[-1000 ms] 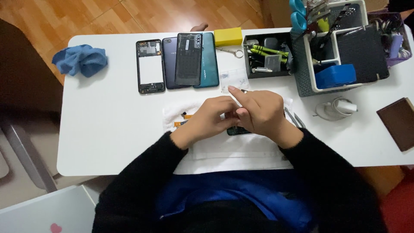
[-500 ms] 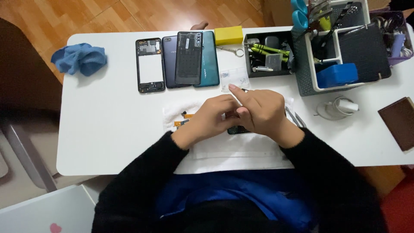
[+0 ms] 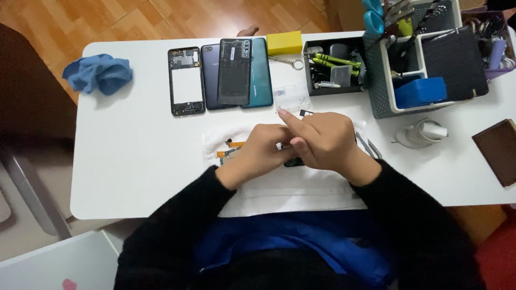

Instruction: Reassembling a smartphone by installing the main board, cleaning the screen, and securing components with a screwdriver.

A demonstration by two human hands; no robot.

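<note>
Both hands meet over a white cloth [image 3: 290,188] spread at the middle of the near edge of the white table [image 3: 134,161]. The left hand [image 3: 258,147] has its fingers curled down onto a small dark phone part [image 3: 293,162] that lies on the cloth, mostly hidden beneath the hands; whether they pinch it or only steady it cannot be told. The right hand [image 3: 322,140] lies just beside it, touching it, with fingers closed and the forefinger stretched toward the far edge; a thin white tool seems to run along that finger, but it is too small to be sure. At the left wrist an orange flex cable with a small circuit piece [image 3: 230,153] rests on the cloth. Metal tweezers [image 3: 368,146] lie just right of the right hand.

Along the far edge sit a bare phone frame [image 3: 186,81], a dark phone back [image 3: 210,75] and a teal phone [image 3: 260,72] overlapped by a black back cover [image 3: 235,72], then a yellow block [image 3: 285,42] and a black tray of tools [image 3: 333,64]. A grey organiser basket [image 3: 376,80] fills the far right corner, and a blue rag [image 3: 97,72] lies at the far left corner.
</note>
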